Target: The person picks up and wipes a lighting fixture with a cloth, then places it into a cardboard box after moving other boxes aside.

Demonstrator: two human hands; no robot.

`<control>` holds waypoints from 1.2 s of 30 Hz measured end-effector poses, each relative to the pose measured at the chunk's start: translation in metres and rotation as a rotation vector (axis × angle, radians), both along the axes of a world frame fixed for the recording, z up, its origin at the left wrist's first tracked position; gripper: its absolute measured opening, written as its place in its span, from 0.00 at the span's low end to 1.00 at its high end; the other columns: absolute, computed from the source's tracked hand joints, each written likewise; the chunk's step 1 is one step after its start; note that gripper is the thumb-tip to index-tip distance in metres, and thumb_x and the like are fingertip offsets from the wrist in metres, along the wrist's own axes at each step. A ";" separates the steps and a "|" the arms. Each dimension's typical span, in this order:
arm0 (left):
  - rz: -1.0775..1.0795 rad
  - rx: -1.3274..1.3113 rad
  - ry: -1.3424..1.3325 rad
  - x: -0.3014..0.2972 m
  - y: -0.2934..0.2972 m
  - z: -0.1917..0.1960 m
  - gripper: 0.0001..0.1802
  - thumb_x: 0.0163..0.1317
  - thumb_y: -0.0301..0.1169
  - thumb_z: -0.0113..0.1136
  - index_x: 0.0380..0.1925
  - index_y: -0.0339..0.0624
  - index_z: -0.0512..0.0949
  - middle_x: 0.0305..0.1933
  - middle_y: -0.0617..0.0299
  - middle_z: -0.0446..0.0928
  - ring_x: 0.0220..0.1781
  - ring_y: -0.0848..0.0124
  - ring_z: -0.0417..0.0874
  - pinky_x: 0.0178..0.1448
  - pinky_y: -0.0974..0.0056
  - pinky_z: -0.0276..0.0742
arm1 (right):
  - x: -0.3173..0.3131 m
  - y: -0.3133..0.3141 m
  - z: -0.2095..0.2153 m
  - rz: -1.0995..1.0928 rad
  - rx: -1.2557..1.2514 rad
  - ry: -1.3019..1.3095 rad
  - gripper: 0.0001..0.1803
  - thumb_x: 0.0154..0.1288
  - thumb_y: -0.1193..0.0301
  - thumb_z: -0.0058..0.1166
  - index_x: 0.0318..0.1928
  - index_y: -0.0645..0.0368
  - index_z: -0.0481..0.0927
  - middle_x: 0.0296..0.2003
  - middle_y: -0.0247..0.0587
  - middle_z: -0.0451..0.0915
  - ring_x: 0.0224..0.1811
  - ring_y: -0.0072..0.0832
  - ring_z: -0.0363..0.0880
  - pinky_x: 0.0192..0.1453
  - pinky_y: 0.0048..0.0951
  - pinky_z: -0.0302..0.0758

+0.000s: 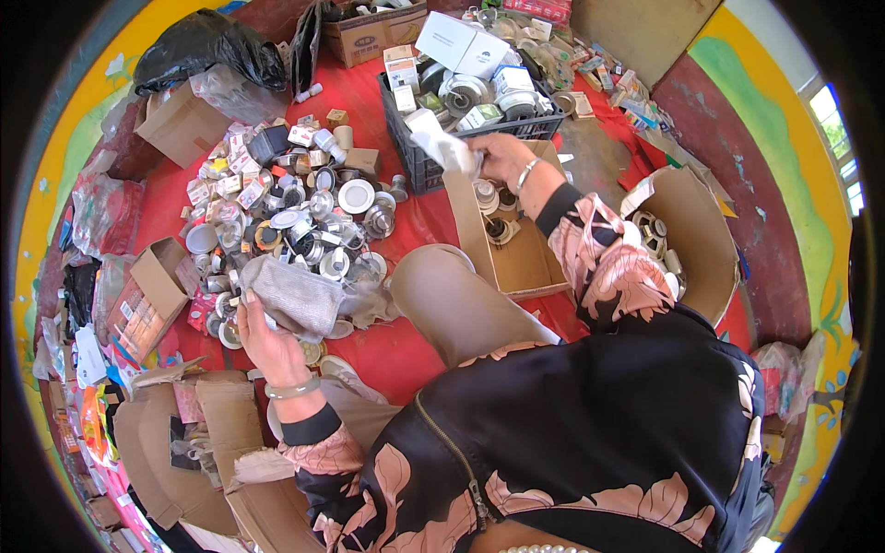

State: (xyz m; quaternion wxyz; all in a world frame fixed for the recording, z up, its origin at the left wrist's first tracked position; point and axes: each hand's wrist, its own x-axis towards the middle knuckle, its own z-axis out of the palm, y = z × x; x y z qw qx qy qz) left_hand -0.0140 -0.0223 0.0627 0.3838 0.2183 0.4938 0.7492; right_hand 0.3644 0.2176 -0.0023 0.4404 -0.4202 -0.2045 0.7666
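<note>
My left hand (270, 350) is at the lower edge of the pile, its fingers against a grey cloth (297, 297) that it holds by the near left side. Beneath and beyond the cloth lies a heap of lamp fittings and small boxes (318, 198), with round white rims and silvery housings. My right hand (505, 161) is raised over an open cardboard box (525, 263), closed on a white item (441, 146) that is smeared and looks partly wrapped in clear plastic. Its exact kind does not show. Several round lamp fittings (498, 230) lie inside that box.
A black plastic crate (419, 161) full of boxed and loose fittings stands beyond the cardboard box. Another carton (705, 240) with fittings is at the right. Torn cartons (171, 433) stand at lower left. A black bag (207, 51) rests far left. Red sheeting (406, 359) covers the floor.
</note>
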 end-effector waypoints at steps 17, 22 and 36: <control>-0.112 -0.171 -0.121 0.008 0.020 0.007 0.16 0.63 0.31 0.52 0.47 0.34 0.70 0.43 0.62 0.74 0.43 0.75 0.74 0.45 0.69 0.71 | 0.008 0.162 -0.128 0.407 0.324 -2.173 0.14 0.58 0.70 0.44 0.39 0.54 0.82 0.39 0.42 0.81 0.44 0.34 0.80 0.47 0.35 0.74; -0.220 -0.073 -0.039 0.013 0.025 0.003 0.15 0.61 0.26 0.51 0.47 0.34 0.70 0.44 0.61 0.74 0.43 0.75 0.74 0.50 0.70 0.68 | -0.025 0.126 -0.095 0.062 0.354 -1.774 0.17 0.55 0.68 0.45 0.44 0.56 0.79 0.40 0.48 0.80 0.44 0.37 0.79 0.48 0.34 0.73; -0.127 -0.076 0.516 0.004 -0.044 0.011 0.10 0.50 0.17 0.59 0.33 0.37 0.71 0.32 0.68 0.72 0.34 0.80 0.70 0.41 0.73 0.68 | -0.192 -0.132 0.088 0.985 1.266 -0.878 0.11 0.47 0.68 0.51 0.31 0.56 0.82 0.25 0.44 0.79 0.28 0.38 0.78 0.34 0.36 0.72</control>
